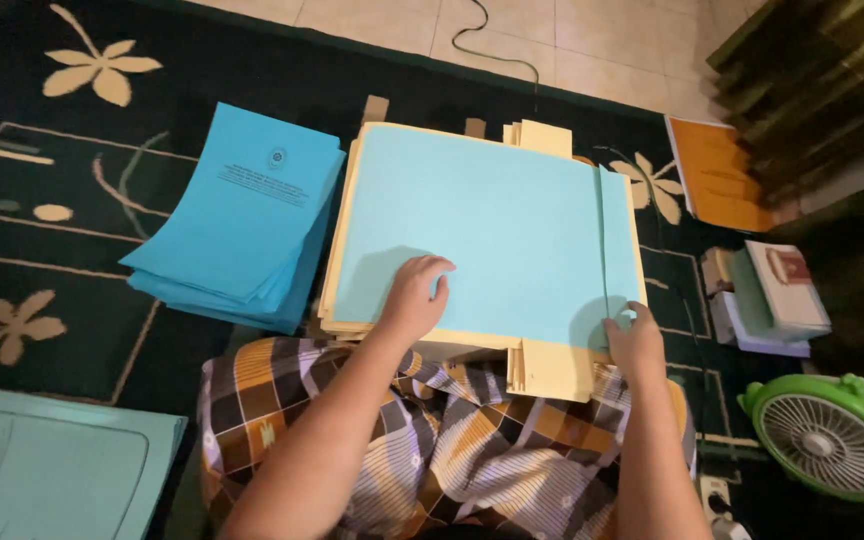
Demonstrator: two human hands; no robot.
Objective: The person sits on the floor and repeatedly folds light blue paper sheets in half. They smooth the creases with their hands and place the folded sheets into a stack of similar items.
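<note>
light blue sheet (482, 230) lies flat on the cream stack (552, 365) in front of my lap | left hand (414, 295) pressing it, fingers curled, nothing gripped | right hand (634, 340) pinching its folded edge strip (616, 235) | looks mid-fold; next I'd guess creasing along that edge | blue pile (242, 215) left

head cam | steep downward | close over lap and floor

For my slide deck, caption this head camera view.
Both hands press a light blue sheet on cream folders.
</note>
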